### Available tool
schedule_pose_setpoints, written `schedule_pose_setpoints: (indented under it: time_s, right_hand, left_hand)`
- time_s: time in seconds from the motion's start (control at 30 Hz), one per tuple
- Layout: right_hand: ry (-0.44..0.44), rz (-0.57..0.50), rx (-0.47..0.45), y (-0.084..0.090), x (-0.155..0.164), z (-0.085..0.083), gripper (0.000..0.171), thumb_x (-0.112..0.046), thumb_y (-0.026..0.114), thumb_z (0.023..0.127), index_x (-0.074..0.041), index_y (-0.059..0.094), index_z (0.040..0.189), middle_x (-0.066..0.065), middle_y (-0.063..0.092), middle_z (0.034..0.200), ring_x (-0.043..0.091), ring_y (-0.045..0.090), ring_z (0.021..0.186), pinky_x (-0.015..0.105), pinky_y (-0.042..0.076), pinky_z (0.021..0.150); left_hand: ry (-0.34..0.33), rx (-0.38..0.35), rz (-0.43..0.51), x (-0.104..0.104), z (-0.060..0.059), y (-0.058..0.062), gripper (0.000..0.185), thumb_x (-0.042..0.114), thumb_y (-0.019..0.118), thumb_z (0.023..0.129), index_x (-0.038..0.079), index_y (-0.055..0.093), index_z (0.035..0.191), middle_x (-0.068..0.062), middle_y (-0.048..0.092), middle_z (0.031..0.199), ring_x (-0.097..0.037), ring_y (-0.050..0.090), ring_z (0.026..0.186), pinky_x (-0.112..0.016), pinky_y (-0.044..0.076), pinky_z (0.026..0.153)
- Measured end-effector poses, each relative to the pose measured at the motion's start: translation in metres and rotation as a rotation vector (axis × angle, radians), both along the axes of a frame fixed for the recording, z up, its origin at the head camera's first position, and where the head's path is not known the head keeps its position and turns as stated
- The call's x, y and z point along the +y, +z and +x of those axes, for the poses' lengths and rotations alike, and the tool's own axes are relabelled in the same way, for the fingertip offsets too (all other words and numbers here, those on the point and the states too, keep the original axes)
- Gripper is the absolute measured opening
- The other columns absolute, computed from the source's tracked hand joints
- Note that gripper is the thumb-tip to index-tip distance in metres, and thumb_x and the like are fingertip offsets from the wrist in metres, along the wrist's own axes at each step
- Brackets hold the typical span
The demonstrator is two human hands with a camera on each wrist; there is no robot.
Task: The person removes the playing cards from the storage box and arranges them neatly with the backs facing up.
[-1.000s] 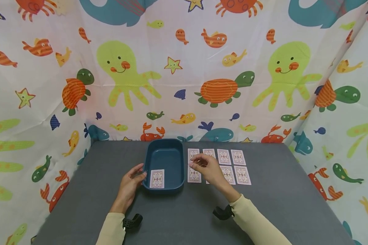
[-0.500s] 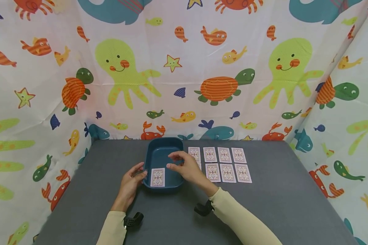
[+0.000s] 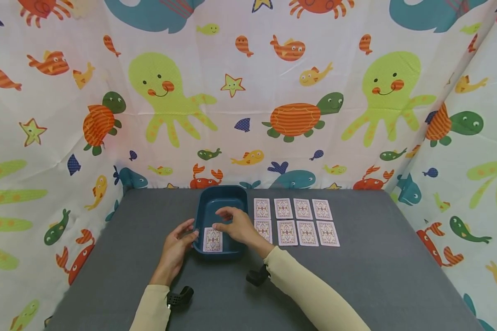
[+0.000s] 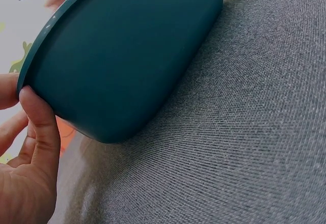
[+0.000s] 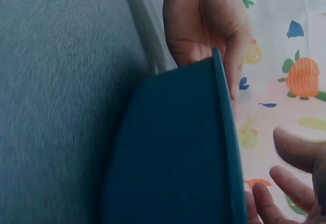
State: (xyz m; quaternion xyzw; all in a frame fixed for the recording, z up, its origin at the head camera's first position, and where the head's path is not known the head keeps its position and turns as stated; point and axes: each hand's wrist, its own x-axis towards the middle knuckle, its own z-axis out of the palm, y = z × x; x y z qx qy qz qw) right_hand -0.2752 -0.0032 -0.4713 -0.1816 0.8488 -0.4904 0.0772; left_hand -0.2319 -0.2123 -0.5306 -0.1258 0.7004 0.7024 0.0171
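Two bare hands, left hand (image 3: 176,248) and right hand (image 3: 237,228), no rings or gloves in sight. Long cream sleeves (image 3: 310,294) down both forearms, snug, ending just behind each wrist. Strapped under each wrist, a small black camera mount (image 3: 180,298), rounded and matte, the left one perforated with small holes; the right one (image 3: 257,276) plainer.

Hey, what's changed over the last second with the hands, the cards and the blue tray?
The right hand moved left, from over the card grid to above the blue tray, near the card in the tray. Whether it carries a card is unclear. The grid's near-left card, which the hand partly covered a second ago, shows again. The left hand stayed on the tray's left rim, and the tray did not move.
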Motion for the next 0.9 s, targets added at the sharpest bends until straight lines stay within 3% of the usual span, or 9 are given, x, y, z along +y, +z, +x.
schedule_pose_setpoints:
  time_s: [0.2, 0.5, 0.9]
  right_hand:
    - [-0.050, 0.013, -0.046, -0.008, -0.012, -0.005, 0.036, -0.024, 0.075, 0.087, -0.012, 0.067, 0.120, 0.012, 0.066, 0.123, 0.025, 0.062, 0.110, 0.043, 0.049, 0.095]
    - [-0.082, 0.177, -0.062, -0.020, -0.025, -0.013, 0.043, -0.025, 0.081, 0.081, -0.013, 0.067, 0.120, 0.011, 0.066, 0.121, 0.026, 0.061, 0.106, 0.042, 0.052, 0.089]
    - [-0.132, 0.231, -0.086, -0.033, -0.029, -0.024, 0.044, -0.022, 0.087, 0.073, -0.011, 0.071, 0.113, 0.007, 0.065, 0.098, 0.020, 0.057, 0.087, 0.034, 0.049, 0.074]
  left_hand:
    - [-0.002, 0.007, 0.009, 0.000, 0.001, 0.001, 0.049, 0.016, 0.065, 0.094, 0.017, 0.051, 0.142, -0.011, 0.045, 0.136, -0.014, 0.055, 0.095, -0.026, 0.046, 0.079]
    - [0.001, 0.009, -0.005, -0.001, 0.001, -0.001, 0.049, 0.015, 0.064, 0.095, 0.016, 0.051, 0.142, -0.010, 0.046, 0.133, -0.013, 0.054, 0.095, -0.026, 0.046, 0.079]
    - [0.010, 0.010, 0.003, 0.001, 0.000, -0.001, 0.047, 0.014, 0.064, 0.094, 0.017, 0.053, 0.140, -0.008, 0.047, 0.131, -0.012, 0.055, 0.092, -0.026, 0.046, 0.077]
